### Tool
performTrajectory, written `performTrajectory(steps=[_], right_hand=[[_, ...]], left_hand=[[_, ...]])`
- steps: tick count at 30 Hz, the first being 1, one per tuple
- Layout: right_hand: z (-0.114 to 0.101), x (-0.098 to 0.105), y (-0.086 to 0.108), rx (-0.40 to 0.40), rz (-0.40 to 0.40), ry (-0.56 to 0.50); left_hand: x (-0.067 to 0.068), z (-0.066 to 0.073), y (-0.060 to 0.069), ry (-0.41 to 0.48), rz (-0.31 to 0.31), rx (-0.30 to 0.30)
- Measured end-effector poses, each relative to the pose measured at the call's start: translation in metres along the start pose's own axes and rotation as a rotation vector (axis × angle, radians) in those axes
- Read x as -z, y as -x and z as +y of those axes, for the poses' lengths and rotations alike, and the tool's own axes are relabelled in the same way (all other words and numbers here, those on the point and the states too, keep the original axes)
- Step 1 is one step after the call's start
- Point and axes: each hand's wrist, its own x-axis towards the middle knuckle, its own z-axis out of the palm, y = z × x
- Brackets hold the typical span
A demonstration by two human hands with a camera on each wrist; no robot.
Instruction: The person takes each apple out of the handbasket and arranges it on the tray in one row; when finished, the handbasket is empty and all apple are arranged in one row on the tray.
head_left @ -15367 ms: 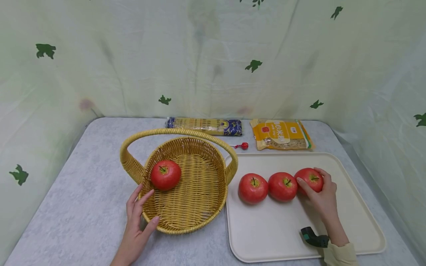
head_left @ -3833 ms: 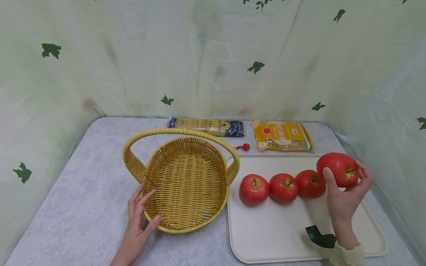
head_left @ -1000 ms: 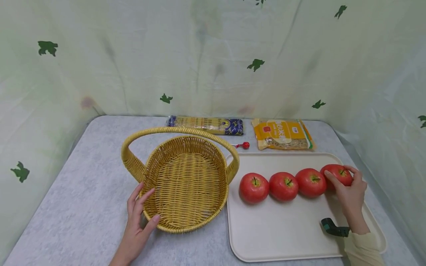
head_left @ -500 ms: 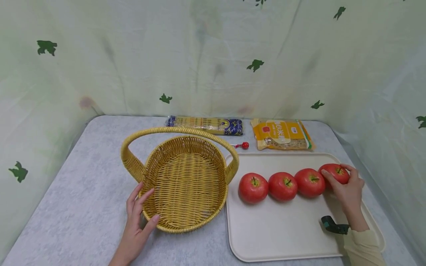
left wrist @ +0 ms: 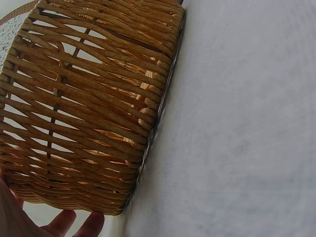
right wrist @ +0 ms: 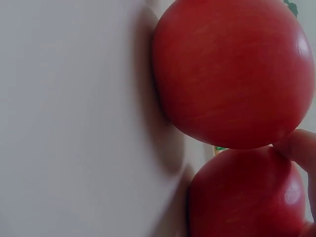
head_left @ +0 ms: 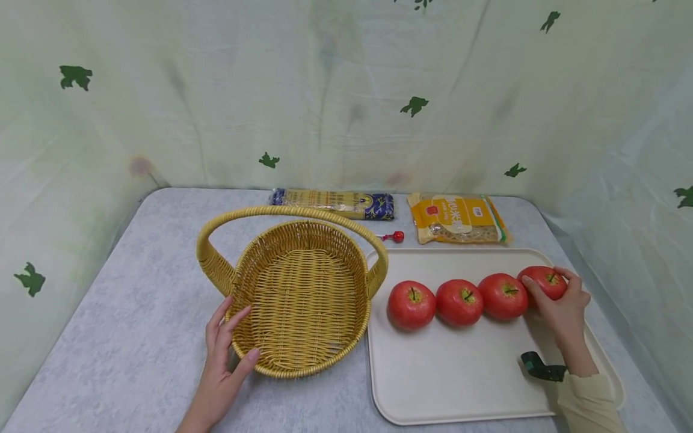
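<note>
My left hand (head_left: 219, 364) rests on the near left rim of the wicker basket (head_left: 308, 300), fingers spread and mostly straight. In the left wrist view its fingertips (left wrist: 91, 224) touch the basket's woven side (left wrist: 89, 108). At the tray's far right, my right hand (head_left: 563, 307) grips the rightmost red apple (head_left: 544, 281) between thumb and fingers. Beside it in a row are more red apples: one close by (head_left: 503, 296), one (head_left: 459, 302) in the middle and one (head_left: 411, 305) at the left. In the right wrist view, the thumb (right wrist: 298, 148) lies where the gripped apple (right wrist: 247, 192) meets its neighbour (right wrist: 232, 74).
The cream tray (head_left: 455, 385) holds the apples, right of the basket. Behind lie a long noodle packet (head_left: 335, 203), a red lollipop (head_left: 397, 236) and a yellow food bag (head_left: 457, 218). The basket's tall handle (head_left: 292, 213) arches over it. Curtains enclose the table (head_left: 135, 313).
An apple left the basket and joined the row on the tray. Within the last seconds the right hand lowered the rightmost apple beside the others. The left hand kept its place.
</note>
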Motion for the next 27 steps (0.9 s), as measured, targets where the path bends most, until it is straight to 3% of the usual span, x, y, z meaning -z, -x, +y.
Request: performTrajectory(steps=[20, 27], right_hand=[[0.001, 0.000, 0.004, 0.017, 0.019, 0.014], [-0.003, 0.000, 0.020, 0.144, 0.185, 0.054]], left_hand=[[-0.001, -0.004, -0.003, 0.002, -0.005, -0.001], [-0.001, -0.004, -0.001, -0.009, -0.003, 0.005]])
